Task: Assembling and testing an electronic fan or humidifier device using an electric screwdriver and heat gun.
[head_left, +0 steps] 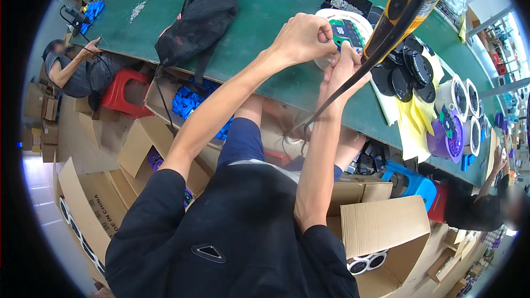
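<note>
A green circuit board (343, 29) lies in a round white housing (365, 22) on the bench in front of me. My left hand (302, 37) is closed in a pinch at the board's left edge. Pressed close beside it, my right hand (343, 70) is closed too, its thumb at the board's near edge. Whatever is between the fingertips is too small and covered to name. Just right of the housing hangs a yellow power screwdriver (406, 5), its black cable (353, 80) running down past my right hand.
Behind the housing stands a black tray (346, 3) of small metal parts. Black round covers (411, 69) lie on yellow sheets (413, 118) at right, near a purple housing (446, 138). A black bag (196, 27) lies at left. Cardboard boxes (385, 223) crowd below; two people sit farther along.
</note>
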The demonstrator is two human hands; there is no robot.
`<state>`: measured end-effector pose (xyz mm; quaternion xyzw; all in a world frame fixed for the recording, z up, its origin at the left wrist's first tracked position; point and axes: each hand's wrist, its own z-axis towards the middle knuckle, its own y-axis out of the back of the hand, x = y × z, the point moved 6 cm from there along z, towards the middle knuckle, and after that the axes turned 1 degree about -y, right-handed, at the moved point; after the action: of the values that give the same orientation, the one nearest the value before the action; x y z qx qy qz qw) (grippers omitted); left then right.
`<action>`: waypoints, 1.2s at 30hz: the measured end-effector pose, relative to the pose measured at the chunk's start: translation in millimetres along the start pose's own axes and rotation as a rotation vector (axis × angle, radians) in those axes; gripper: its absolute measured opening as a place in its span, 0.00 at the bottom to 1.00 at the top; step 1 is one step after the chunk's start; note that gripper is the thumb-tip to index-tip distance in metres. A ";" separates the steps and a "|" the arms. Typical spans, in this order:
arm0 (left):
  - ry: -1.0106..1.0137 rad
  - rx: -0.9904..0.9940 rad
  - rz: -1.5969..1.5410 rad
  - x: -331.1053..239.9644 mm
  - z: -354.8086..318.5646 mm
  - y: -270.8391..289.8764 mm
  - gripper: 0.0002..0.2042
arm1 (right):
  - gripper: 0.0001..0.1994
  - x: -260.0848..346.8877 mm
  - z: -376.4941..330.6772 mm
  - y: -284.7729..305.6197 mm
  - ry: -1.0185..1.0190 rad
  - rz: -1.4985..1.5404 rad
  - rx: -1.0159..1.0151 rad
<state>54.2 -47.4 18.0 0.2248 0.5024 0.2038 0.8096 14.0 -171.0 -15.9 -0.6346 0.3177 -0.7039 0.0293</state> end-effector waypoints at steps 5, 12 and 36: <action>0.034 0.028 0.011 -3.1 -3.5 0.4 0.12 | 0.14 3.7 -4.5 -1.6 0.004 -0.029 -0.025; -0.004 0.039 0.020 -3.9 -0.3 0.6 0.12 | 0.12 1.7 0.1 2.8 0.037 0.010 0.006; -0.078 0.035 -0.084 -6.2 0.0 -4.2 0.11 | 0.15 -0.4 7.8 9.5 0.055 -0.038 -0.027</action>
<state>52.1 -54.3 20.1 0.2253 0.4828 0.1518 0.8325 17.7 -181.5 -20.9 -0.6212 0.3157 -0.7173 -0.0013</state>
